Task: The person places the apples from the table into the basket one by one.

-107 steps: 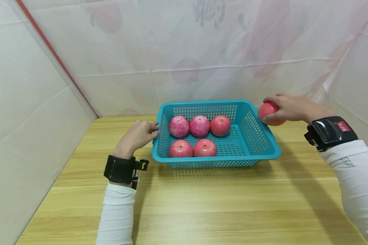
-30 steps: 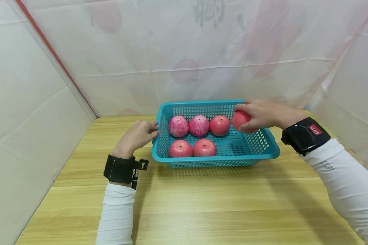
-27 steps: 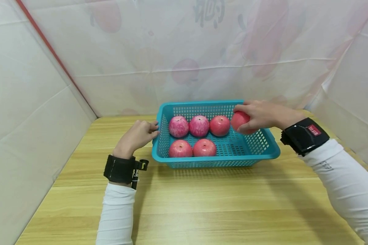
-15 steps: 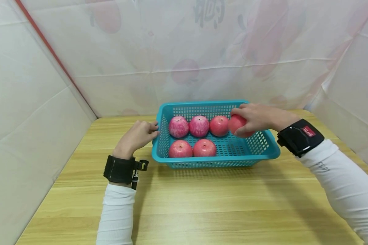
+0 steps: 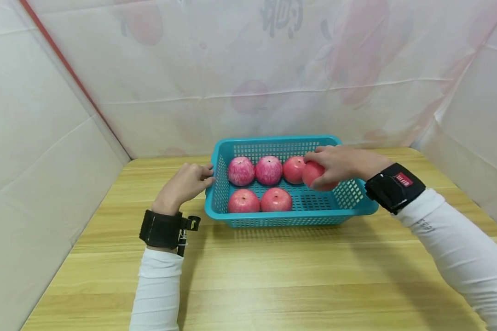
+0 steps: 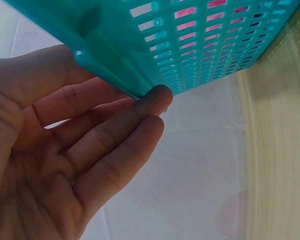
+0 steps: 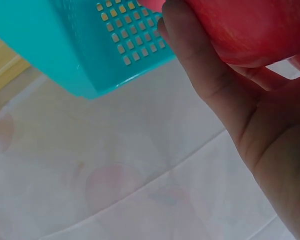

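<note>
In the head view a blue plastic basket (image 5: 291,212) with grid walls stands on the table. My left hand (image 5: 185,185) is at its left rim; the left wrist view has the thumb going behind the rim and fingertips (image 6: 157,100) on its near side, so the rim is lightly pinched. My right hand (image 5: 340,162) grips a red apple (image 5: 313,173) from above, over the basket's right part, its fingers curled round it. That apple overlaps the right apple (image 5: 293,169) of the back row; whether they touch I cannot tell. The right wrist view shows the held apple (image 7: 260,30) against the palm.
Two streaky pink apples (image 5: 241,171) fill the rest of the back row, at left. Two more apples (image 5: 276,200) lie in the front row. The basket's right wall (image 5: 349,195) slopes up. A white printed sheet (image 5: 248,59) hangs behind the wooden table (image 5: 273,276).
My right hand has carried the apple leftward from outside the basket's right rim to over its inside, and lower in the last second. The left hand has stayed at the left rim.
</note>
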Action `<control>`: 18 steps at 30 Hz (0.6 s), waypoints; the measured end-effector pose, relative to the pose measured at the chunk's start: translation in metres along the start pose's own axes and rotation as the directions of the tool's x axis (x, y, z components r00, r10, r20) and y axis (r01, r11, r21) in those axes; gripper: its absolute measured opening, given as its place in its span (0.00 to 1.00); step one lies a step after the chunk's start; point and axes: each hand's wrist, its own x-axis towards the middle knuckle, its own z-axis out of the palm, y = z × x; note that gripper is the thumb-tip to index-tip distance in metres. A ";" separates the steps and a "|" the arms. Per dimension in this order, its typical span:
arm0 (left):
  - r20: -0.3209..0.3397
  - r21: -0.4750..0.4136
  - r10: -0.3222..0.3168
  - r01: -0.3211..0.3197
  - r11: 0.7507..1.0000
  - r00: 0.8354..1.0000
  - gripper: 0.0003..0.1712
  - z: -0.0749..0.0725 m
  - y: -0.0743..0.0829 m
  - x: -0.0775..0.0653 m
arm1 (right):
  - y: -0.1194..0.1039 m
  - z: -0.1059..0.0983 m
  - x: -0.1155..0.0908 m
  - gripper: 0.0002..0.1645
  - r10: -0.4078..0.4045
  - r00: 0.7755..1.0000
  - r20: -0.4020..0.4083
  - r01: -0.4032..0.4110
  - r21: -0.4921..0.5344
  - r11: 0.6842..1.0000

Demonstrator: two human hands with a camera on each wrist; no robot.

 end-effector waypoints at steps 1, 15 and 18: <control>0.001 0.000 0.000 0.000 1.000 1.000 0.16 0.000 0.000 0.000 | 0.000 0.001 0.000 0.39 0.000 1.000 0.005 0.000 0.007 1.000; 0.003 0.012 -0.002 0.002 1.000 1.000 0.15 -0.001 0.001 0.001 | -0.004 0.008 0.004 0.39 -0.020 0.998 0.057 0.019 0.019 1.000; 0.005 0.014 -0.006 0.006 1.000 1.000 0.16 -0.001 0.000 0.001 | -0.005 0.010 0.005 0.38 -0.025 0.998 0.057 0.024 0.016 1.000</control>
